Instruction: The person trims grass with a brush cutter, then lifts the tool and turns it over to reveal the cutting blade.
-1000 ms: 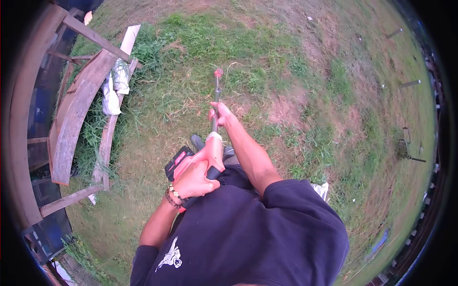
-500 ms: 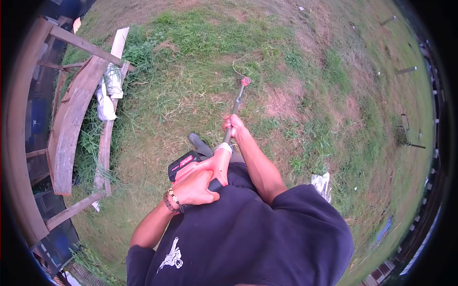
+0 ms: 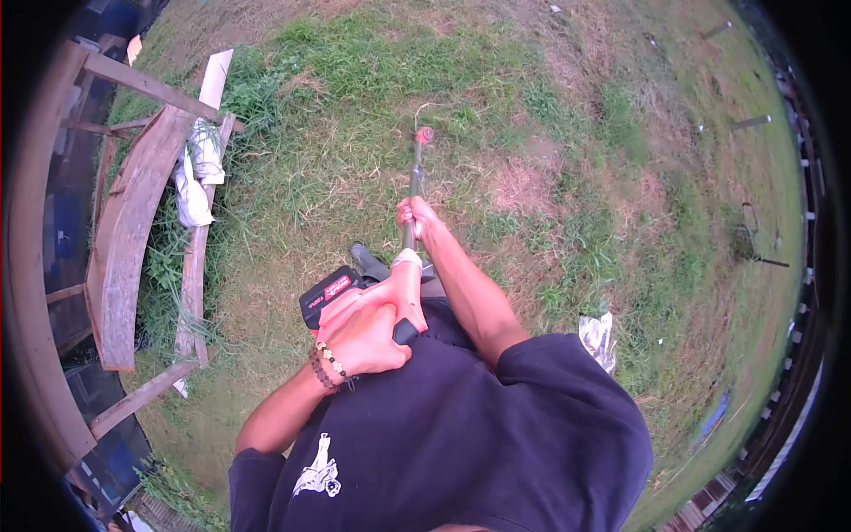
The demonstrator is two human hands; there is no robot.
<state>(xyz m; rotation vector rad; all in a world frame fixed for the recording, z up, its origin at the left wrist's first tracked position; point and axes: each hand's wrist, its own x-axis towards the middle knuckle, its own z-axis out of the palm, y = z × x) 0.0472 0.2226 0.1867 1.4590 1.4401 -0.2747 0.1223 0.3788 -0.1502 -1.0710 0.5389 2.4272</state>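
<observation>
A cordless grass trimmer (image 3: 410,281), red-orange with a grey shaft, points away from my body over the grass. My left hand (image 3: 365,341), with beaded bracelets at its wrist, is closed round the rear handle against my dark shirt. Further up, my right hand (image 3: 418,216) wraps the shaft. A black battery (image 3: 330,294) sits on the trimmer's left side. At the far end is the small red trimmer head (image 3: 425,135), with a thin curved guard wire in front of it, above cut and standing grass (image 3: 355,142).
To the left stand a wooden frame (image 3: 53,239) and weathered planks (image 3: 146,230), with white sacks (image 3: 192,191) and tall weeds beside them. A crumpled silvery wrapper (image 3: 597,341) lies to the right. Short posts (image 3: 752,121) stand at the far right. One boot (image 3: 365,259) shows below the shaft.
The trimmer head has swung to the left and slightly farther out. Both hands have shifted with it, the right hand moving left and up along with the shaft.
</observation>
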